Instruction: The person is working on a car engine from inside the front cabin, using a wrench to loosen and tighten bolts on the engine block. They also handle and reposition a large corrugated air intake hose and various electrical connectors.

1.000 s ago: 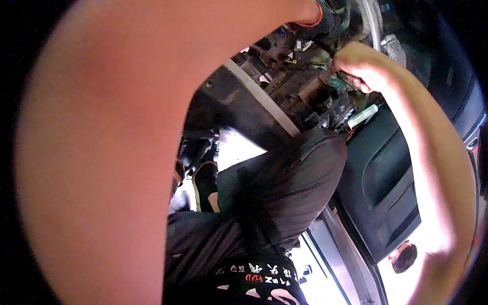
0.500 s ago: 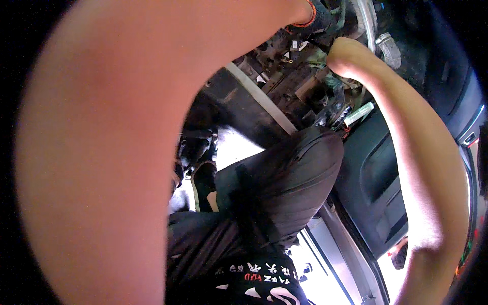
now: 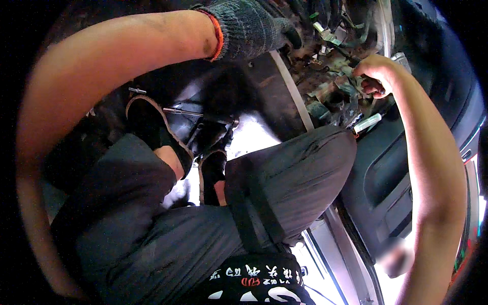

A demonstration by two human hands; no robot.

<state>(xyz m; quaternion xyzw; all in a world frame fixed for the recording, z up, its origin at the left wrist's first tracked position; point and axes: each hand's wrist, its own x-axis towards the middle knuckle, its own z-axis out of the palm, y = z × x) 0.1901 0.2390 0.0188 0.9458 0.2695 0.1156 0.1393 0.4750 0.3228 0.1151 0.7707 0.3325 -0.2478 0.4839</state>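
Left hand: wearing a dark knitted glove with an orange cuff, hanging at the far middle of the scene. Its fingers are bending rightward, close to the far end of a pale straight strip; their inner side is facing away, so cannot tell whether they are gripping anything.

Right hand: bare, sitting at far right, fingers curling narrowly inward. A dark bar is running leftward from just beside it; cannot tell whether the hand is holding this bar, since the contact is lying out of clear view.

The exposed assembly of soiled metal parts and wiring is occupying the far right, between the strip and the right hand. A pale elongated piece is lying on the nearer side of that hand, beside a dark door panel.

Nearer and left, a silver-and-dark rod is lying beside a black shoe; a small silver cylinder is resting farther left.
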